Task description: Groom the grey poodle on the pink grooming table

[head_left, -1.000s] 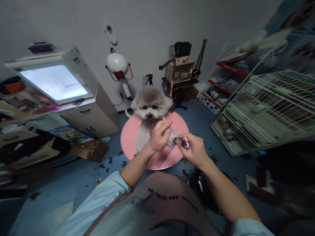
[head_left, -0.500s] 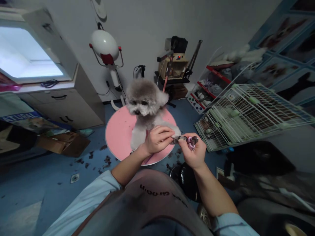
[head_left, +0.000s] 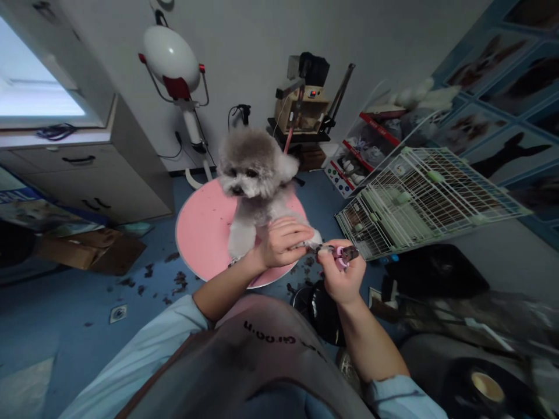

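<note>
A fluffy grey-and-white dog (head_left: 251, 166) is on a round pink table (head_left: 198, 233), its face turned to the left. My left hand (head_left: 286, 241) has its fingers closed on the dog's paw (head_left: 315, 238), held out toward the right side of the table. Beside it, my right hand (head_left: 345, 270) grips a small tool with purple-pink handles (head_left: 342, 256) and dark metal parts. The tool's tip points left and meets the paw at my left fingertips. My fingers hide much of the tool and the paw, so its exact kind is unclear.
Dark hair clumps (head_left: 180, 280) litter the blue floor. A white lamp-like dryer (head_left: 172, 55) stands behind the table on the left. At right are a wire cage (head_left: 437, 192) and a shelf rack (head_left: 371, 145). A black round stool (head_left: 325, 314) sits below my right arm.
My view has shifted a little, so the room sits further left and higher. The dog's head has turned slightly left. Both hands keep their holds on the paw and the tool.
</note>
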`<state>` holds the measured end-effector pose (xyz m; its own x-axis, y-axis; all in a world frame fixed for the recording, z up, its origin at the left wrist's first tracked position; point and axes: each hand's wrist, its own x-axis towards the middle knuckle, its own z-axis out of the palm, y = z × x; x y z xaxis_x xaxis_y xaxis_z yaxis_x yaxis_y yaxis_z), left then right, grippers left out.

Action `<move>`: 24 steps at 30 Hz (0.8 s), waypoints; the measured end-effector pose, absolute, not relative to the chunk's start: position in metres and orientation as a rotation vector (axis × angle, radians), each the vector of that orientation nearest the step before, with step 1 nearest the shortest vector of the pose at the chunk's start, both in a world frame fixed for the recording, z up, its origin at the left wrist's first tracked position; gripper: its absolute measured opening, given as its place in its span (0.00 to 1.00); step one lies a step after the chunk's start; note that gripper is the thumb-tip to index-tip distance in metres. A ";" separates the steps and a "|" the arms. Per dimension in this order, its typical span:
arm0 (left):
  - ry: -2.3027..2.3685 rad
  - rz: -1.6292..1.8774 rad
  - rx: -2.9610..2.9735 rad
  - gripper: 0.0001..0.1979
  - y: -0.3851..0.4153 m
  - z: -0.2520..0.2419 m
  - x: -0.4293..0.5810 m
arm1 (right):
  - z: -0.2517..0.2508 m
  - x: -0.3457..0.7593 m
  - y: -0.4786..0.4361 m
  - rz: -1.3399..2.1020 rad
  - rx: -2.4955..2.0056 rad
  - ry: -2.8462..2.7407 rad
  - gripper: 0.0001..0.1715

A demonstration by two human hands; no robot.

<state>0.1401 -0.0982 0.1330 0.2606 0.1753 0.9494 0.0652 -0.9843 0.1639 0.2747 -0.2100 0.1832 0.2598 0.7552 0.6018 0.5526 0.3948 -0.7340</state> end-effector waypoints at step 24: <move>0.362 1.363 2.622 0.18 -0.105 0.143 0.132 | 0.267 0.322 -0.177 -1.011 -1.167 -2.615 0.12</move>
<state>0.1322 -0.1047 0.1430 0.5543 0.2879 0.7810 0.1380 -0.9571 0.2548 0.3215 -0.1773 0.2668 -0.6999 0.6254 0.3450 0.6948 0.4842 0.5317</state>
